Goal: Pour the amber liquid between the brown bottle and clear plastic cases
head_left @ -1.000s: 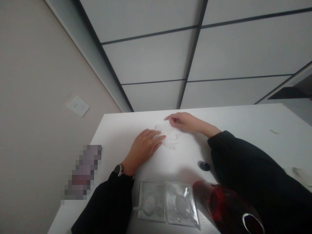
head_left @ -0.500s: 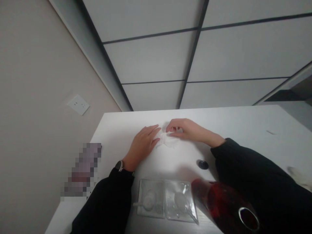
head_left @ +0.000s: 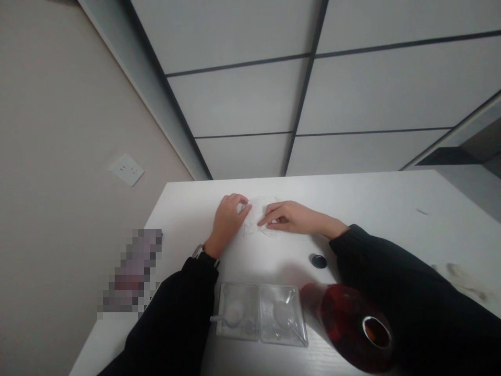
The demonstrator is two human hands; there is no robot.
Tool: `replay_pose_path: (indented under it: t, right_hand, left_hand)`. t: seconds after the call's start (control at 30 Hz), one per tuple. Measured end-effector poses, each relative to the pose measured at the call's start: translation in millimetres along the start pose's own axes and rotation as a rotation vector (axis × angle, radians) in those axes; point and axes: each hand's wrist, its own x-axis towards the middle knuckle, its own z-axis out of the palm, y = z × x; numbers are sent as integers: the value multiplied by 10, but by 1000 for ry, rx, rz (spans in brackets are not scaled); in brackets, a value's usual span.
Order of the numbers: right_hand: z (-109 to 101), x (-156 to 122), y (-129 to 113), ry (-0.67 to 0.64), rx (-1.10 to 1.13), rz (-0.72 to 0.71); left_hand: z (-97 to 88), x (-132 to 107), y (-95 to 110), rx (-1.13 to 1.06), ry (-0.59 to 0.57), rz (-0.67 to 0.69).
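Since the last look, my left hand (head_left: 227, 222) has curled its fingers in, and my right hand (head_left: 291, 218) has slid flatter toward it. The tissue (head_left: 256, 222) lies between them, just beyond my left fingertips and partly under the tips of my right fingers. Its long axis is hard to judge, but it seems to run slantwise from one hand to the other. Both hands touch it, and my right seems to cover more of it. It looks thin, white and softly creased, nearly lost against the table (head_left: 371, 198).

My left fingers are bunched at its edge, though I cannot tell whether they grip it. My right fingers lie together and straight, resting on it without clamping.

Below my hands, toward my body, are a dark round cap (head_left: 319, 261) and two clear plastic trays (head_left: 258, 313) side by side. Beside my right forearm, a dark red glass bottle (head_left: 350, 326) shows its open mouth. Beyond my left hand, a socket plate (head_left: 126, 169) sits on the wall.
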Motion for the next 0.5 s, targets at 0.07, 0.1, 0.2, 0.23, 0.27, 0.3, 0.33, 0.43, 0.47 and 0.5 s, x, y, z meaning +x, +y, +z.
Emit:
replay_pose_path:
  t: [0.07, 0.1, 0.2, 0.23, 0.27, 0.3, 0.33, 0.43, 0.47, 0.5]
  right_hand:
    - [3, -3, 0, -5, 3, 1]
    - [0, -5, -4, -6, 4, 4]
    - [-18, -7, -23, -11, 6, 11]
    - [-25, -7, -29, -15, 7, 13]
    - [-31, -7, -33, -21, 9, 14]
    - [-36, -7, -37, -28, 13, 15]
    - [-39, -6, -39, -33, 19, 16]
    - [-41, -2, -39, -43, 41, 15]
    - [-40, -1, -40, -45, 48, 16]
    - [-39, -1, -41, -46, 55, 19]
  left_hand:
    - [-15, 13, -7, -83, 14, -46]
    - [-23, 17, -11, -120, 23, -68]
    - [-40, 25, -17, -219, 52, -130]
    - [-43, 28, -17, -227, 59, -141]
    - [-45, 32, -15, -223, 66, -147]
    - [-45, 35, -12, -225, 73, -153]
    - [-43, 40, -9, -229, 81, -160]
    - [-32, 59, -2, -250, 102, -184]
    - [-27, 68, -3, -256, 102, -189]
    - [-24, 79, -5, -258, 96, -194]
